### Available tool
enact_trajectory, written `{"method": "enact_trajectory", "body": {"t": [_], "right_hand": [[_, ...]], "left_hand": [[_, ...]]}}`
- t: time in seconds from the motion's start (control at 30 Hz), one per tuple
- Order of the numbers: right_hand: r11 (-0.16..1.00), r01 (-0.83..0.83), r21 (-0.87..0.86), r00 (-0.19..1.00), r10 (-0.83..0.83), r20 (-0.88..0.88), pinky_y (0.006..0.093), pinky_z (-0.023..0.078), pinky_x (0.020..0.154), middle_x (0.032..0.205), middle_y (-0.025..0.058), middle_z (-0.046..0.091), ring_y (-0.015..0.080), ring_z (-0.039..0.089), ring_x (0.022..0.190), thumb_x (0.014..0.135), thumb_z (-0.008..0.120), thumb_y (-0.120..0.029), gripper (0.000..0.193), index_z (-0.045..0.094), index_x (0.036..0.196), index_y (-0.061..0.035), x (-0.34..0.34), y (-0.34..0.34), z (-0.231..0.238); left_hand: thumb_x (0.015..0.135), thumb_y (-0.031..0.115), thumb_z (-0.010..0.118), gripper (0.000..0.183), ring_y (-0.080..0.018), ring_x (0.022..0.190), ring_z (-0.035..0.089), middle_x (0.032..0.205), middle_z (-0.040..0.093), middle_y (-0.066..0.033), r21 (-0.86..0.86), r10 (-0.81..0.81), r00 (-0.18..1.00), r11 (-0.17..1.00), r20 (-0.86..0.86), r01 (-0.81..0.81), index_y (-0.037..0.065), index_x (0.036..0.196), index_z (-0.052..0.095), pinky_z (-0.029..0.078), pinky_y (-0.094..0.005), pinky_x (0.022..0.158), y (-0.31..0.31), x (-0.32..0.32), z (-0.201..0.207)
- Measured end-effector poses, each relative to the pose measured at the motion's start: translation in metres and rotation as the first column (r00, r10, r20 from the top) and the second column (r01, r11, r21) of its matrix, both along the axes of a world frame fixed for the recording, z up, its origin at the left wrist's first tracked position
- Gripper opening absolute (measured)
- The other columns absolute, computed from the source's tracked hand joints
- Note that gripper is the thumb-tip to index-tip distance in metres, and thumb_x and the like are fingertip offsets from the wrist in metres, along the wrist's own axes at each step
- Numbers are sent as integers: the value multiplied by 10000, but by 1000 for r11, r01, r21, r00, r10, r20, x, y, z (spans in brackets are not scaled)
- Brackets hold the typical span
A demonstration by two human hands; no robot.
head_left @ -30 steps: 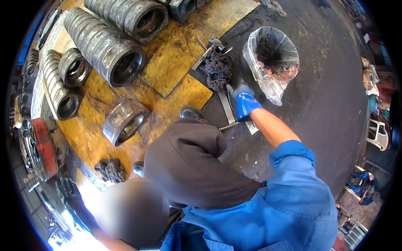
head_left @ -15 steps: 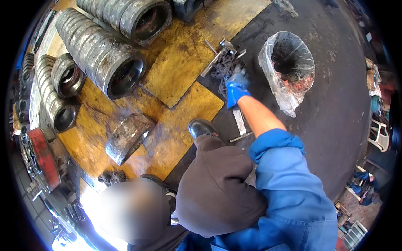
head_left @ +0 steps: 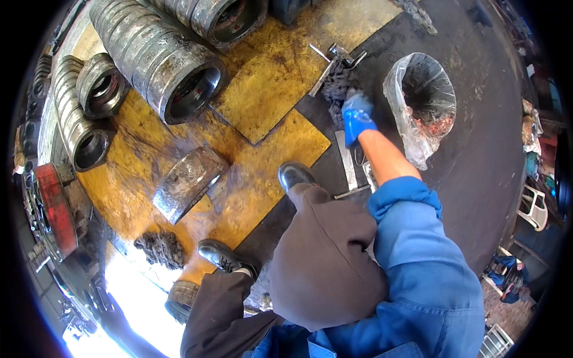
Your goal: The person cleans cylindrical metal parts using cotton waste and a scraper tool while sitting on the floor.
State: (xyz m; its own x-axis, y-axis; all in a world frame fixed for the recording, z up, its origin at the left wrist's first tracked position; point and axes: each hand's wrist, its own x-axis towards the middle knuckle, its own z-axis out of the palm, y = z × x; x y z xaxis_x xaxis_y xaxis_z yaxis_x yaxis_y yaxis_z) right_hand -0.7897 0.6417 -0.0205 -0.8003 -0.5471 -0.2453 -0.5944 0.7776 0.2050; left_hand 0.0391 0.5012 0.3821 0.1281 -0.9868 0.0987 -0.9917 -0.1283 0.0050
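Note:
My right hand [head_left: 360, 114], in a blue glove, reaches forward at the end of a rolled blue sleeve. Its fingers are blurred beside a dark grey fibrous clump [head_left: 338, 82]; whether they touch or grip it is unclear. That clump lies against a metal tool with crossing bars [head_left: 322, 79]. Nearer to me, below the glove, a flat metal bar [head_left: 346, 160] lies on the dark floor. To the right of the glove stands an open clear plastic bag [head_left: 394, 98] with reddish-brown grease inside. My left hand is out of view.
Large steel rings stand in rows [head_left: 152, 56] at the far left on yellow sheets [head_left: 280, 140]. One loose ring [head_left: 190, 184] rests nearer. Another dark fibrous clump [head_left: 160, 249] lies near my left boot [head_left: 222, 253]. A red part [head_left: 55, 209] stands at the left.
My view has shifted, and more of the left boot and the nearer clump shows. My right hand has drawn back from over the fibrous clump to its near right side.

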Motion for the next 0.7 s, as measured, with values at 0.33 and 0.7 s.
{"method": "enact_trajectory", "body": {"t": [0.33, 0.7], "right_hand": [[936, -350, -29, 836, 326, 442, 466, 500, 995, 1305, 107, 641, 305, 607, 1211, 959, 543, -398, 379, 622, 1291, -235, 91, 20, 59], [676, 276, -683, 926, 3, 377, 401, 379, 1156, 1512, 224, 461, 383, 467, 1381, 815, 727, -563, 914, 418, 1505, -50, -54, -11, 21]], "left_hand": [[1041, 133, 475, 497, -318, 1313, 557, 1461, 532, -176, -62, -514, 851, 851, 106, 522, 51, 1516, 353, 518, -434, 1062, -16, -15, -7], [1019, 372, 566, 611, -259, 1239, 623, 1452, 569, -55, -48, 8, 957, 999, -289, -23, 132, 1541, 360, 548, -379, 989, -8, 2, -11]]}}
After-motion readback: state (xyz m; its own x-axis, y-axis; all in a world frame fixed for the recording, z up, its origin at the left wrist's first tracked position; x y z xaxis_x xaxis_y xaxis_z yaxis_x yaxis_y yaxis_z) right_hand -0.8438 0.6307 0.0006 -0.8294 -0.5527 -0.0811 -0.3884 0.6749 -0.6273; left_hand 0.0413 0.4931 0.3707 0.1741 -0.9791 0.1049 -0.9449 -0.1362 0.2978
